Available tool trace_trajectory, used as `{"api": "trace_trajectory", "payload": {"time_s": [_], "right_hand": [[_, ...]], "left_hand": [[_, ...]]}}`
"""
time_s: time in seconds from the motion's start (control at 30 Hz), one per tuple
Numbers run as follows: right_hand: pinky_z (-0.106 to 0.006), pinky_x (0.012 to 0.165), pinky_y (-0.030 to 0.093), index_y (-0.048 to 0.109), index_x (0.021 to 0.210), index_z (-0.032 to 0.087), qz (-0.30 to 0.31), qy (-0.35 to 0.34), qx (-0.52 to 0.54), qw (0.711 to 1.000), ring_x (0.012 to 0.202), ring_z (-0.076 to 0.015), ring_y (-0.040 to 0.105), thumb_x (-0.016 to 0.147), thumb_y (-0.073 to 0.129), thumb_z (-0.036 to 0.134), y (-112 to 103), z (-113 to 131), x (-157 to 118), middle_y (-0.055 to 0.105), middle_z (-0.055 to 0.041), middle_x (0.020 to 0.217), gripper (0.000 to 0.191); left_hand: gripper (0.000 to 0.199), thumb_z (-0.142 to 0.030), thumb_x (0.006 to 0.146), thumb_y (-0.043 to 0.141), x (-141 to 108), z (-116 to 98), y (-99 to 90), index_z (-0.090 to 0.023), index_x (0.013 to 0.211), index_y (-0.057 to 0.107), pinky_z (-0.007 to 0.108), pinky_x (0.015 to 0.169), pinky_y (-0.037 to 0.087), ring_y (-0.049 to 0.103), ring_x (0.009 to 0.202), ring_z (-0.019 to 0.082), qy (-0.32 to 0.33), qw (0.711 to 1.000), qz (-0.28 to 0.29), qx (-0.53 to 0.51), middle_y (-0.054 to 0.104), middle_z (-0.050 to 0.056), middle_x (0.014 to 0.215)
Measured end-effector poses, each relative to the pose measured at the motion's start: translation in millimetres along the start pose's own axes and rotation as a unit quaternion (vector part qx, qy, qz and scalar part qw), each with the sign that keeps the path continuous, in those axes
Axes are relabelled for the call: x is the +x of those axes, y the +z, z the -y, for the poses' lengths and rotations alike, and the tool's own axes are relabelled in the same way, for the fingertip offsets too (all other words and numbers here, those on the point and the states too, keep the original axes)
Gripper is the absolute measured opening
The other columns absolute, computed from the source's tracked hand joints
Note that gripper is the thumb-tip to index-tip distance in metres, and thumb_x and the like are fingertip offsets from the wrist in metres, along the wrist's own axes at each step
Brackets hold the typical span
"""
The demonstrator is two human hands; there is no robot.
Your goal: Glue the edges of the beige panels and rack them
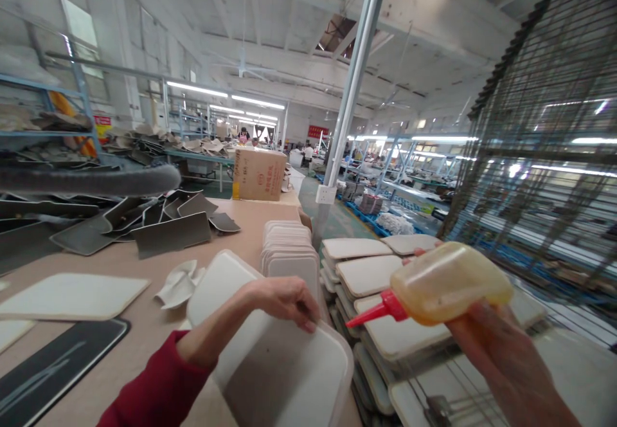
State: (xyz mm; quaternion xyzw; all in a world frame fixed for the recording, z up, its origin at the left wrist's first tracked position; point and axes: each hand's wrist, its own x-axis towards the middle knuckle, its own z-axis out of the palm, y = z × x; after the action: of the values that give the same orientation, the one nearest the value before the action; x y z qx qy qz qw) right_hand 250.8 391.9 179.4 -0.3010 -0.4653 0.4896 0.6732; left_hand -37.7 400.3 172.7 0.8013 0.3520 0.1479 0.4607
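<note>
My left hand (289, 300), in a dark red sleeve, is closed on the upper right edge of a white rounded panel (289, 369) that lies on the table. Its fingertips press on the rim. Held in my right hand (501, 343) is a translucent yellowish squeeze bottle (450, 282), tilted so that its red nozzle (373, 313) points left and slightly down. The nozzle tip is apart from the panel, to the right of my left hand. Behind the held panel stands a row of similar white panels (289, 240).
Stacked white panels (369, 272) fill the right side. On the brown table (231, 211) are grey bent pieces (168, 231), crumpled material (178, 283) and a dark panel (62, 363). A carton (259, 175) and a metal post (349, 86) stand ahead; a wire rack (544, 112) is at right.
</note>
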Motion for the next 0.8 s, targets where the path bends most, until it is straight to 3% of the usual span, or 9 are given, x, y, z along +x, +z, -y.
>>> {"api": "trace_trajectory", "payload": {"time_s": [0.17, 0.3, 0.5, 0.67, 0.8], "right_hand": [[-0.041, 0.084, 0.049, 0.051, 0.124, 0.031, 0.043, 0.065, 0.031, 0.996, 0.108, -0.0291, 0.054, 0.050, 0.082, 0.046, 6, 0, -9, 0.055, -0.0088, 0.125, 0.081], [-0.042, 0.079, 0.050, 0.059, 0.115, 0.028, 0.100, 0.089, 0.052, 0.990, 0.100, -0.0301, 0.059, 0.051, 0.081, 0.047, 9, -7, -12, 0.061, -0.0101, 0.116, 0.070], [-0.039, 0.080, 0.050, 0.056, 0.119, 0.030, 0.159, 0.111, 0.074, 0.978, 0.097, -0.0266, 0.060, 0.056, 0.080, 0.045, 7, -23, -13, 0.062, -0.0088, 0.113, 0.070], [-0.040, 0.080, 0.050, 0.055, 0.120, 0.026, 0.136, 0.133, 0.103, 0.976, 0.095, -0.0269, 0.061, 0.052, 0.081, 0.044, 23, -23, -22, 0.063, -0.0082, 0.112, 0.075], [-0.042, 0.082, 0.050, 0.054, 0.121, 0.026, 0.158, 0.143, 0.111, 0.971, 0.096, -0.0277, 0.060, 0.052, 0.082, 0.043, 28, -21, -26, 0.063, -0.0065, 0.110, 0.076]], "left_hand": [[0.029, -0.043, 0.061, 0.072, 5, -14, 6.2, -0.015, 0.070, 0.075, 0.021, 0.056, 0.044, 0.057, 0.065, 0.018, -0.003, 0.993, 0.111, -0.048, 0.066, 0.001, 0.061], [0.023, -0.034, 0.064, 0.072, -1, -29, 8.5, -0.012, 0.068, 0.075, 0.022, 0.062, 0.047, 0.061, 0.067, 0.020, 0.021, 0.983, 0.166, -0.077, 0.068, 0.003, 0.064], [0.009, -0.019, 0.065, 0.069, -9, -42, 10.5, -0.012, 0.063, 0.075, 0.021, 0.061, 0.047, 0.061, 0.062, 0.017, 0.007, 0.980, 0.184, -0.074, 0.068, 0.001, 0.060], [0.015, -0.026, 0.062, 0.074, -15, -44, 14.4, -0.012, 0.067, 0.076, 0.023, 0.062, 0.049, 0.062, 0.062, 0.019, 0.011, 0.979, 0.185, -0.086, 0.068, 0.003, 0.061], [0.030, -0.038, 0.057, 0.077, -18, -46, 16.8, -0.010, 0.068, 0.075, 0.025, 0.063, 0.050, 0.063, 0.065, 0.021, -0.003, 0.976, 0.191, -0.103, 0.068, 0.003, 0.062]]}}
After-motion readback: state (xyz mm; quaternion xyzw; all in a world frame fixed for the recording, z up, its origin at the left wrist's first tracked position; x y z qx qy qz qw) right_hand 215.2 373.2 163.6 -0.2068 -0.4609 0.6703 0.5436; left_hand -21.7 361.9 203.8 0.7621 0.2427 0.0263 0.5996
